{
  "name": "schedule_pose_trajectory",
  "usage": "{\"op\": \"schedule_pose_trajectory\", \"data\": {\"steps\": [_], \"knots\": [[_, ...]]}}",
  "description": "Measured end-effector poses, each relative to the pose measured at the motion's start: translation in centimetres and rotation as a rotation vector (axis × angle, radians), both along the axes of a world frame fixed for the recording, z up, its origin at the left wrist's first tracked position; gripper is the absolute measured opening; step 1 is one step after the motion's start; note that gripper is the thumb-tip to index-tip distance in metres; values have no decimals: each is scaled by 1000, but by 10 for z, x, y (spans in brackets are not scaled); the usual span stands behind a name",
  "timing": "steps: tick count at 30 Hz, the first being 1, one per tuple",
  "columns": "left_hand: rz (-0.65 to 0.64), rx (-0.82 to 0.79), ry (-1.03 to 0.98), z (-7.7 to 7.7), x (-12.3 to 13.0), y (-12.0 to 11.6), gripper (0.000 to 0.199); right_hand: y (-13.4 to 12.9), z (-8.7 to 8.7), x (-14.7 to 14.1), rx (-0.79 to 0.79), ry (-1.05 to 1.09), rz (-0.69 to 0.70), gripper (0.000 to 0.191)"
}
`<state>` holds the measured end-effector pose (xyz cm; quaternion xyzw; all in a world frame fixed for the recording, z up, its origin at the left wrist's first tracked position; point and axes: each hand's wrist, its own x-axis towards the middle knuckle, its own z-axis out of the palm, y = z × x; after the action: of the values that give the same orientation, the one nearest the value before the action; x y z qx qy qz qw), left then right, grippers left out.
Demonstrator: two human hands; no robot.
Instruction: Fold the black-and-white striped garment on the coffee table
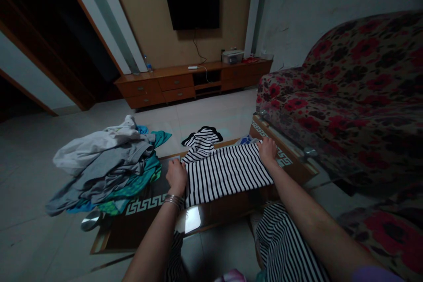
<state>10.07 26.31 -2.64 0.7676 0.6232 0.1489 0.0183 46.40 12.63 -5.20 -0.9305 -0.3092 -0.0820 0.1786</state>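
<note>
A black-and-white striped garment (228, 172) lies across the glass-topped table (114, 233), its near part spread out fairly flat. Its far left part is bunched up and ends in black trim beyond the table's far edge. At the left side of the flat part, my left hand (176, 177) has its fingers closed on the cloth. My right hand (267, 150) grips the far right corner. The fingertips of both hands are partly hidden by the cloth and knuckles.
To the left, a heap of clothes (109, 163) in white, grey and teal overhangs the table edge. A flowered sofa (357, 75) stands at the right. Across the floor are a low wooden cabinet (175, 83) and a wall television (193, 6).
</note>
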Motion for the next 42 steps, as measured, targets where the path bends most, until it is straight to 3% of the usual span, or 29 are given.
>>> {"op": "schedule_pose_trajectory", "data": {"steps": [3,6,8,10,12,15,20,24,28,30,32,36,42], "knots": [[-181,189,40,8,15,-14,29,8,9,-25,25,-101,124,30],[-530,190,48,3,36,-29,33,17,8,-73,15,-104,450,29],[-653,155,79,-7,48,-36,34,21,-1,-103,8,-107,646,30],[-654,132,111,-18,54,-40,43,23,-13,-118,-9,-109,717,35],[-628,124,132,-26,54,-40,52,22,-21,-111,-41,-99,703,40],[-623,135,148,-31,49,-36,57,11,-27,-65,-96,-88,613,42],[-614,151,147,-30,45,-32,58,-25,-31,21,-128,-54,340,44],[-616,181,144,-23,45,-42,56,-51,-30,44,-79,5,152,46],[-726,208,152,-11,43,-64,51,-60,-10,28,-15,-24,55,44],[-776,205,161,-8,39,-74,49,-60,0,8,21,-91,123,41],[-804,184,181,-10,33,-82,48,-58,5,-16,42,-173,296,39],[-725,98,229,-20,18,-84,49,-57,-7,-56,-62,-220,615,38],[-661,37,258,-26,2,-101,54,-78,-21,-74,-220,-218,673,39]]}}
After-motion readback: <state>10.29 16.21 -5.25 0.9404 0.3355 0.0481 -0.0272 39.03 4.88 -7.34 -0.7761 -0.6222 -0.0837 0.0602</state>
